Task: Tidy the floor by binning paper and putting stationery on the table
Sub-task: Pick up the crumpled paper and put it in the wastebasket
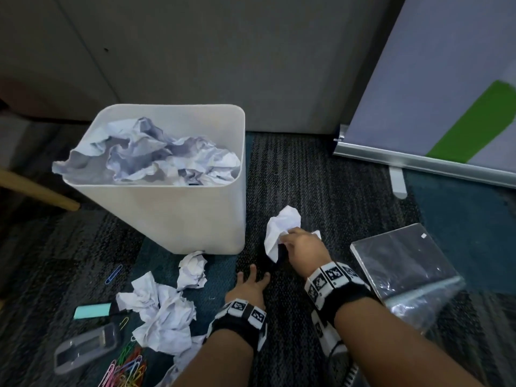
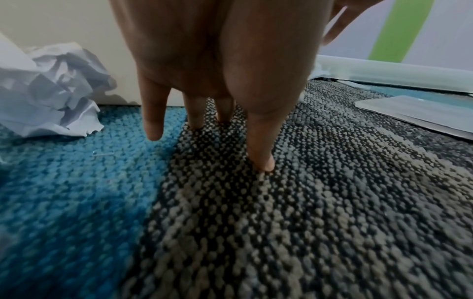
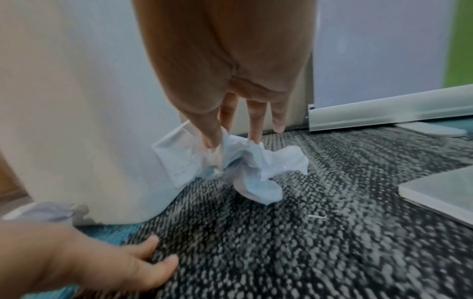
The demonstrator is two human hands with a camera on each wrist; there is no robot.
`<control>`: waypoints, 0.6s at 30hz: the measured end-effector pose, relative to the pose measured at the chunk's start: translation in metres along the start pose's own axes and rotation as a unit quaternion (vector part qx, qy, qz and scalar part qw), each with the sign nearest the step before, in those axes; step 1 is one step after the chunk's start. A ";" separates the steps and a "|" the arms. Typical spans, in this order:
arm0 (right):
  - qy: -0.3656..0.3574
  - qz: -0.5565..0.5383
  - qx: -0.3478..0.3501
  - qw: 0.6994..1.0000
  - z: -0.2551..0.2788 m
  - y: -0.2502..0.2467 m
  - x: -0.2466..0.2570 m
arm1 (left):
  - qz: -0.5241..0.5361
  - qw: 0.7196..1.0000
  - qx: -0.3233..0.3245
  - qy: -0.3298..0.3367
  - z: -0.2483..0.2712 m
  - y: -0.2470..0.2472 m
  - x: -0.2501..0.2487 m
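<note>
The crumpled paper (image 1: 280, 231) is just off the carpet (image 1: 321, 185), right beside the white bin (image 1: 178, 216). The right hand (image 1: 300, 248) pinches it from above, thumb against the first fingers (image 3: 212, 139), and the loose ends hang down and brush the floor. Holding it by the top like this looks like a quick way to lift it, since paper is light and squashes easily. The bin is close, so the paper probably only needs a short lift up and over the rim. The bin is already very full, with paper poking over its edge, so this piece may need a push to stay in. The left hand (image 1: 250, 286) is flat and open on the carpet, fingers (image 2: 153, 121) spread and holding nothing. It seems to be there to prop the person up while they lean forward. More paper balls (image 1: 164, 311) lie on the floor to the left, near the bottom of the bin, so there is more binning to do. Past them is the stationery: a pile of coloured paper clips (image 1: 125, 367), one blue clip (image 1: 114, 274), a green sticky pad (image 1: 92, 310) and a grey stapler (image 1: 83, 349). On the right lies a book in shiny plastic (image 1: 405, 263). No surface shows in any view.
</note>
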State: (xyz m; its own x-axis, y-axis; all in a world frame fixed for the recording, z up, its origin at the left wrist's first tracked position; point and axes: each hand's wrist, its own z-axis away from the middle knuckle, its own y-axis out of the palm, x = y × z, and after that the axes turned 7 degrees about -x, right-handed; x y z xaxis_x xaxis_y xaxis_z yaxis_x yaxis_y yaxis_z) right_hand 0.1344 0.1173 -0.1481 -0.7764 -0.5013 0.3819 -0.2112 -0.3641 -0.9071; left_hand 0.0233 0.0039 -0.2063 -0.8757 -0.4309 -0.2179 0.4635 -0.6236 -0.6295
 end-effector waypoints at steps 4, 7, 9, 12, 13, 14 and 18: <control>0.089 -0.130 -0.098 0.983 0.017 -0.031 -0.005 | 0.037 0.998 -0.044 0.009 0.005 -0.005 -0.002; 0.108 -0.225 -0.201 0.947 0.025 -0.059 0.000 | 0.183 0.967 -0.175 0.032 0.020 -0.017 -0.010; 0.112 -0.281 -0.256 0.918 0.028 -0.080 0.010 | 0.254 0.922 -0.283 0.078 0.039 -0.036 -0.025; 0.078 -0.346 -0.296 0.887 0.030 -0.115 0.036 | 0.329 0.846 -0.400 0.126 0.071 -0.072 -0.051; 0.061 -0.351 -0.306 0.883 0.031 -0.127 0.046 | 0.354 0.825 -0.419 0.135 0.080 -0.084 -0.058; 0.045 -0.355 -0.315 0.879 0.032 -0.140 0.057 | 0.379 0.802 -0.438 0.145 0.089 -0.097 -0.063; -0.008 -0.391 -0.324 0.862 0.036 -0.183 0.099 | 0.449 0.700 -0.518 0.202 0.130 -0.143 -0.071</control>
State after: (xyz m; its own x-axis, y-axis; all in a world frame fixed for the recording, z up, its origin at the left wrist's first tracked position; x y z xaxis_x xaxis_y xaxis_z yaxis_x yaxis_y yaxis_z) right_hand 0.1175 0.1063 0.0624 -0.2400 -0.3133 0.9188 -0.9568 -0.0837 -0.2785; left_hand 0.0367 0.0391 -0.0040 -0.3593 0.0043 -0.9332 0.6871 0.6779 -0.2614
